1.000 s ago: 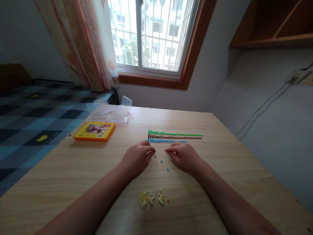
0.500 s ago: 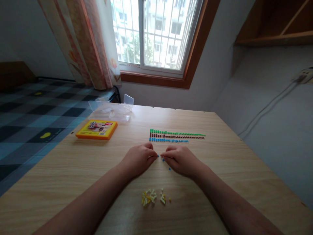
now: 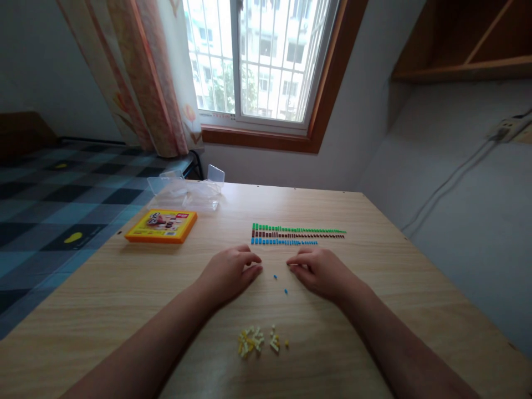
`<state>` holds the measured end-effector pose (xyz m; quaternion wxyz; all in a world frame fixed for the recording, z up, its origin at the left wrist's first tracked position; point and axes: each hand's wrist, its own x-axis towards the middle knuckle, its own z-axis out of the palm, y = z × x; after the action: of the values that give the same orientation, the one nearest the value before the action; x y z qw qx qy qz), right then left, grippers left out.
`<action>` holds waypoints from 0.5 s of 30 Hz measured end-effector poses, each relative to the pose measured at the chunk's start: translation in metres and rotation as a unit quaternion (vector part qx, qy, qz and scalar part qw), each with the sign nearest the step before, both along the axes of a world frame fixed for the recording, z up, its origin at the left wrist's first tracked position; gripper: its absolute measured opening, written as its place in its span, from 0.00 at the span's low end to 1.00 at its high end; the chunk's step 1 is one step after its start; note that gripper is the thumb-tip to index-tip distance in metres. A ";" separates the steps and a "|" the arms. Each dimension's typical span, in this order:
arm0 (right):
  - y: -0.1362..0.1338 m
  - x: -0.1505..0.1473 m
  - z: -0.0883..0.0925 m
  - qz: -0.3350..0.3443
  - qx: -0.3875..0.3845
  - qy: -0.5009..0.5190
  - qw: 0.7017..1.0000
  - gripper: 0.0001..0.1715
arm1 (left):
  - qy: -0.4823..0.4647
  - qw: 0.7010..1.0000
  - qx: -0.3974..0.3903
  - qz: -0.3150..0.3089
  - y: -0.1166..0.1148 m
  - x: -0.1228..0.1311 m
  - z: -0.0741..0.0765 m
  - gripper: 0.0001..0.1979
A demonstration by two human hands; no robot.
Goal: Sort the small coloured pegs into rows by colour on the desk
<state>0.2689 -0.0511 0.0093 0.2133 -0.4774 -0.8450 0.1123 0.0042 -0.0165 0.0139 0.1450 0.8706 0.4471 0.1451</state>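
My left hand rests low over the table, with a small gap between thumb and forefinger and nothing visible between them. Opposite it, my right hand has its thumb and forefinger drawn close together; whatever is between the tips is too small to make out. Two small blue bricks lie loose between the hands, nearer the right one. Just beyond my hands run three rows of tiny pieces: green bricks, brown bricks and blue bricks.
A pile of cream and yellow bricks lies near the front, with a few beside it. At the left stand a yellow-orange box and clear plastic containers. The wooden table meets a checked bed at the left.
My hands have drawn apart, the right one moving right. The small blue brick at my left fingertips is no longer visible. The view has shifted slightly.
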 end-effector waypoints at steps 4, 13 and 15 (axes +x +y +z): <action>0.008 0.034 0.003 -0.069 -0.030 0.002 0.997 0.12 | -0.007 1.000 -0.016 0.014 0.001 -0.003 0.000 0.13; 0.029 0.087 -0.010 -0.149 -0.074 0.056 0.984 0.14 | -0.029 0.999 -0.001 0.022 0.007 -0.009 -0.004 0.17; 0.033 0.090 -0.015 -0.165 -0.067 0.059 0.982 0.14 | -0.030 0.999 0.002 0.021 0.008 -0.009 -0.004 0.16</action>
<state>0.3586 -0.0180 -0.0059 0.2463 -0.6159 -0.7310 0.1600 -0.0048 -0.0080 0.0094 0.1538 0.8566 0.4603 0.1753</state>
